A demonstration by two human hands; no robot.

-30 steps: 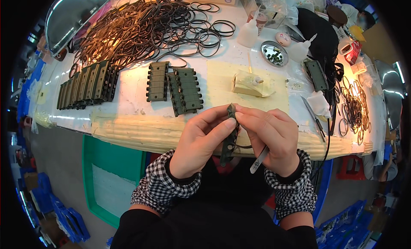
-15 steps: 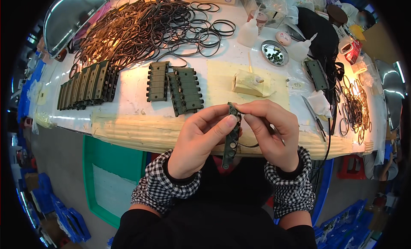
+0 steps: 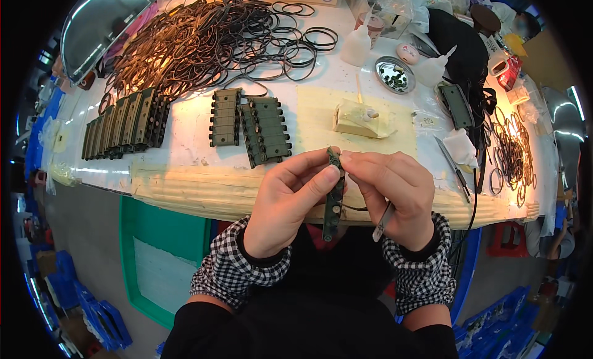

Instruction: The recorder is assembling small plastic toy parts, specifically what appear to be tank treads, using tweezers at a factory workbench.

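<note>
My left hand (image 3: 287, 201) grips a narrow dark green toy chassis (image 3: 333, 204) with round wheels along its side, held on edge near the table's front edge. My right hand (image 3: 395, 195) is closed, its thumb and forefinger pinching at the chassis's upper end; what lies between those fingertips is too small to make out. A slim metal tool (image 3: 384, 222) is tucked in the same hand, its flat end pointing down. A dark thin band (image 3: 355, 208) shows between the two hands, partly hidden by them.
More green wheeled chassis (image 3: 265, 130) lie ahead, with a row (image 3: 126, 124) at left. Behind is a heap of dark rubber loops (image 3: 204, 44). A taped block (image 3: 361, 119), metal dish (image 3: 395, 75), squeeze bottle (image 3: 357, 45) and tweezers (image 3: 454, 167) lie around; a green tray (image 3: 164, 260) sits below.
The metal tool in my right hand has swung, its flat end now lower and further left. My right fingers have shifted slightly at the chassis's upper end; my left hand keeps its grip.
</note>
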